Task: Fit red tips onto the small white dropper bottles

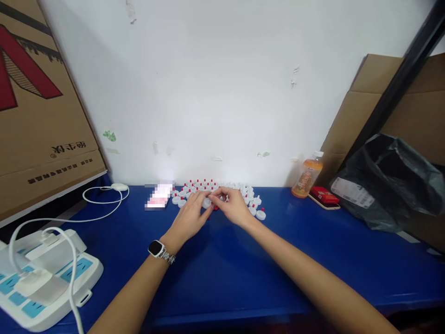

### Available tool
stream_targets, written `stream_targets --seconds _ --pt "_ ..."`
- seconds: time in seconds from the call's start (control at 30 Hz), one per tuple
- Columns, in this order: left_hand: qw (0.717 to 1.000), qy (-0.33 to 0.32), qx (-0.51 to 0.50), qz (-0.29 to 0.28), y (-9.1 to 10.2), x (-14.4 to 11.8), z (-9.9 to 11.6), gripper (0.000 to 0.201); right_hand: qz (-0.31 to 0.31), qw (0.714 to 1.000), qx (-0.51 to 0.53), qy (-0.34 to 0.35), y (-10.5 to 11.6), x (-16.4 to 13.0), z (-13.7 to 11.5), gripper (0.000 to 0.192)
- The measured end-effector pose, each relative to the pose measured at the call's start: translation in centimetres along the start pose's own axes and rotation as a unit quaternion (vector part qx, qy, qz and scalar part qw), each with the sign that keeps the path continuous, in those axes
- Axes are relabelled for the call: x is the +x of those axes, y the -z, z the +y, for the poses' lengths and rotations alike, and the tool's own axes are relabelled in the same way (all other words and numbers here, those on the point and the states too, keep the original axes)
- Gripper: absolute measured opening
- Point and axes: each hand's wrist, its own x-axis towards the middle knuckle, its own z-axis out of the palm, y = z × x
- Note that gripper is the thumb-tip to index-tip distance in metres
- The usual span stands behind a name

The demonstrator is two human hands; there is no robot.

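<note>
Seen from the head camera: both hands far out over a blue tabletop (222, 278), close to the white wall (222, 83). Left hand (190, 215), with a watch (157, 248) on the wrist, reached from the near left; fingers curled and pinched on a small white cap (207, 202). Right hand (232, 205) met it from the right, fingers bent inward and touching the same cap; whether pinching it or only touching, not possible to tell. A small red piece (216, 208) visible just under the two hands, on the tabletop.

Spread behind and around the hands, near the wall, a group of many white caps with red tips (252, 204), standing on the tabletop, some just beside the right hand. Left of this group, a blurred flat object (159, 195), details not readable.

Further right along the wall, a bottle with orange drink (307, 176), upright, and just beside it a red packet (324, 195) lying on a flat phone-like thing. Right of these, a dark plastic bag (389, 181), with brown cardboard (351, 111) leaning behind it.

At the near left, a white power strip (41, 278) with chargers plugged in and a white cable (100, 204) running toward the wall. Above it, a big cardboard box (38, 102) with red print.
</note>
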Motion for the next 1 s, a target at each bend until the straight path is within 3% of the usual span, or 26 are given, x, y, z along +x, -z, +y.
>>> stream_targets --seconds 0.1,0.17,0.3,0.47,0.6,0.7,0.83,1.0 --pt "0.998 0.020 -0.002 -0.066 0.3 -0.9 -0.7 0.029 0.017 1.000 -0.007 0.008 -1.1 -1.8 0.3 0.019" --pt "0.996 0.052 0.001 -0.075 0.8 -1.7 -1.3 0.031 0.002 0.997 -0.074 0.035 -1.7 -2.5 0.9 0.015" --pt "0.991 0.093 -0.003 -0.099 1.3 -2.7 -2.1 0.031 -0.091 0.971 -0.212 0.057 -2.7 -3.1 1.4 0.008" --pt "0.988 0.098 -0.009 -0.122 0.8 -2.9 -1.9 0.030 -0.102 0.958 -0.259 0.063 -2.8 -3.3 1.5 0.007" --pt "0.988 0.089 -0.005 -0.122 0.3 -3.2 -1.1 0.032 -0.064 0.977 -0.193 0.065 -1.8 -3.7 2.0 0.006" --pt "0.988 0.085 -0.001 -0.126 -0.1 -3.3 -0.5 0.032 -0.005 1.000 -0.025 0.008 -1.7 -3.8 2.0 0.009" --pt "0.988 0.084 0.033 -0.128 -0.9 -3.4 0.2 0.032 0.058 0.974 0.207 -0.075 -2.7 -3.8 1.3 0.017" --pt "0.988 0.079 0.084 -0.102 -1.5 -3.4 1.0 0.029 0.074 0.969 0.223 -0.084 -3.8 -3.9 1.2 0.020"
